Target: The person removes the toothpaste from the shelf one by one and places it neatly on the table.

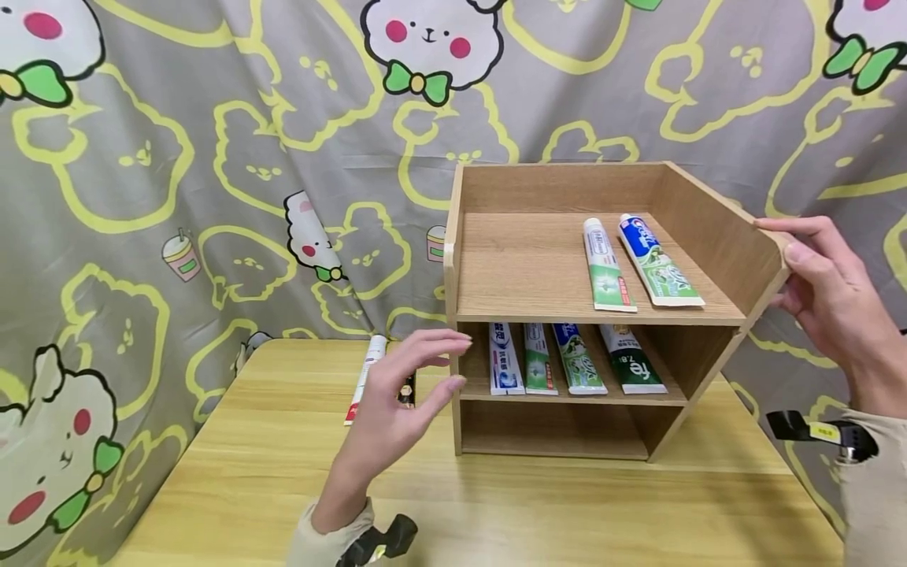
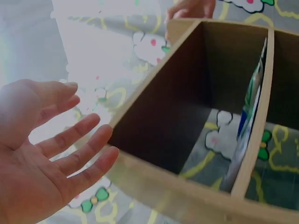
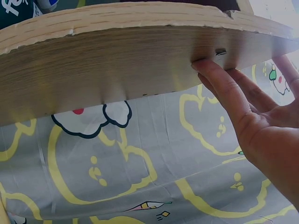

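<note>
A wooden desk shelf (image 1: pixel 560 319) stands on the table. Two toothpaste tubes, one white-green (image 1: pixel 608 264) and one blue-green (image 1: pixel 657 260), lie on its top tier. Several more toothpaste tubes (image 1: pixel 505 362) lie side by side in the middle compartment. My left hand (image 1: pixel 397 402) is beside the shelf's left side, fingers spread and loosely bent, holding nothing; whether the fingertips touch the wood cannot be told. My right hand (image 1: pixel 832 295) touches the right side panel near its upper front corner. In the right wrist view its fingertips (image 3: pixel 205 67) rest against the panel's outer face.
A white tube with a red end (image 1: pixel 367 378) lies on the table (image 1: pixel 234 441) left of the shelf. A dark item (image 1: pixel 407 391) next to it is mostly hidden behind my left hand. A grey patterned curtain (image 1: pixel 212 157) hangs close behind.
</note>
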`<state>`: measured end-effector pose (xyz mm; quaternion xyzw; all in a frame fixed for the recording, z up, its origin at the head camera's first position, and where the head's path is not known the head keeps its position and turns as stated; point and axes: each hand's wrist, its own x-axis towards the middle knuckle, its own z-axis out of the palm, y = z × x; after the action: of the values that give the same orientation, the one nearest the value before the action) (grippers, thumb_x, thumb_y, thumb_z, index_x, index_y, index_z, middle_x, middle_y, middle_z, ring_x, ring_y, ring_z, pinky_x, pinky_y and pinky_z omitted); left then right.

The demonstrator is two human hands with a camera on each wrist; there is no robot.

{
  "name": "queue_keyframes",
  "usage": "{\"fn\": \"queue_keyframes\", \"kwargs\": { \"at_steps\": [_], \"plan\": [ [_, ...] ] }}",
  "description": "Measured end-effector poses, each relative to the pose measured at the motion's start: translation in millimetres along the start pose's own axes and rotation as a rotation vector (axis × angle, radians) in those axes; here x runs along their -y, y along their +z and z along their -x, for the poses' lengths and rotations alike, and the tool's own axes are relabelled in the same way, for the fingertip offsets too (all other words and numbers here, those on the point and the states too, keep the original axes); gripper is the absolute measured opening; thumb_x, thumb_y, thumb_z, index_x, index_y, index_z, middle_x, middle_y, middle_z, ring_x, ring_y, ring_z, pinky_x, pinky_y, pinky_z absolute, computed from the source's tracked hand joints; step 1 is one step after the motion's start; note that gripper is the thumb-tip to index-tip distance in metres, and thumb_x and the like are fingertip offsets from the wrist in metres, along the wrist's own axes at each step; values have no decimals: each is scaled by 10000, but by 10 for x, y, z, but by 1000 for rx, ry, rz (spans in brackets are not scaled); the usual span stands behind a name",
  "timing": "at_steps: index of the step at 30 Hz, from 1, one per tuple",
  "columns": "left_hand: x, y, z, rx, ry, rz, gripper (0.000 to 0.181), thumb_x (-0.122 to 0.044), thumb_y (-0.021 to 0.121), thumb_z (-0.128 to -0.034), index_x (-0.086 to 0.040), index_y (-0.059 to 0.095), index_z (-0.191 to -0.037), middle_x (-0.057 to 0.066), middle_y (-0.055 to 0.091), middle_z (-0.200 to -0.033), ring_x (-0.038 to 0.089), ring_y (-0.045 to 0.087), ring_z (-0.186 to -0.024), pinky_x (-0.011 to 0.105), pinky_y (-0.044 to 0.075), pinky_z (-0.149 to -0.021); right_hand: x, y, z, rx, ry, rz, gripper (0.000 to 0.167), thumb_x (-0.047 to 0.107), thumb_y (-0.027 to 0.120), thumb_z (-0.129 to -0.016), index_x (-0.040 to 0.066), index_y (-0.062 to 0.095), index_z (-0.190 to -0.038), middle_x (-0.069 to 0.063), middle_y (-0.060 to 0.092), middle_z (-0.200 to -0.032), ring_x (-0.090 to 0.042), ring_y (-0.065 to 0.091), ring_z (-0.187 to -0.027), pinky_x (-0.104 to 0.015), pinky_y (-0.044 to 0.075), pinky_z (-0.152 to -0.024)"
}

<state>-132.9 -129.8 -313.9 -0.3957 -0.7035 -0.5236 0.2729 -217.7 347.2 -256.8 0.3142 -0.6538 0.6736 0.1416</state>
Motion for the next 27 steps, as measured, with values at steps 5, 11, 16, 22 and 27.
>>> {"fn": "queue_keyframes", "kwargs": {
  "at_steps": [5, 11, 16, 22, 27],
  "plan": [
    [-114, 166, -153, 50, 72, -36, 373, 11, 735, -916, -76, 680, -1274, 84, 674, -1277, 204, 641, -1138, 354, 551, -935, -3, -7, -4, 2, -6, -25, 413, -14, 325, -1085, 1, 433, -1484, -117, 421, -1382, -174, 615, -976, -217, 596, -681],
    [-265, 349, -341, 48, 82, 14, 304, -25, 698, -960, -36, 676, -1263, 75, 675, -1285, 199, 613, -1236, 376, 502, -1045, -7, -18, -1, -1, -5, -63, 412, -26, 310, -1083, -12, 431, -1476, -127, 426, -1378, -184, 610, -983, -221, 593, -686],
    [-328, 457, -506, 44, 90, 20, 298, -38, 697, -965, -29, 678, -1262, 92, 655, -1301, 180, 595, -1256, 366, 482, -1073, -10, -16, -3, 5, -11, -78, 416, -38, 303, -1079, -18, 432, -1474, -128, 432, -1377, -181, 618, -980, -221, 595, -688],
    [-301, 578, -746, 67, 45, 19, 320, -113, 682, -995, -53, 661, -1308, 56, 640, -1334, 121, 547, -1299, 329, 432, -1114, -12, -32, 4, 7, -19, -107, 417, -53, 291, -1074, -24, 445, -1460, -133, 452, -1360, -171, 643, -941, -231, 599, -680],
    [-258, 683, -916, 89, -13, -26, 317, -182, 671, -1011, -82, 669, -1311, 23, 635, -1329, 77, 551, -1258, 317, 460, -1076, -15, -25, -4, 15, -3, -71, 417, -36, 305, -1081, -9, 433, -1477, -122, 431, -1378, -166, 641, -957, -228, 599, -694]
  ]
}}
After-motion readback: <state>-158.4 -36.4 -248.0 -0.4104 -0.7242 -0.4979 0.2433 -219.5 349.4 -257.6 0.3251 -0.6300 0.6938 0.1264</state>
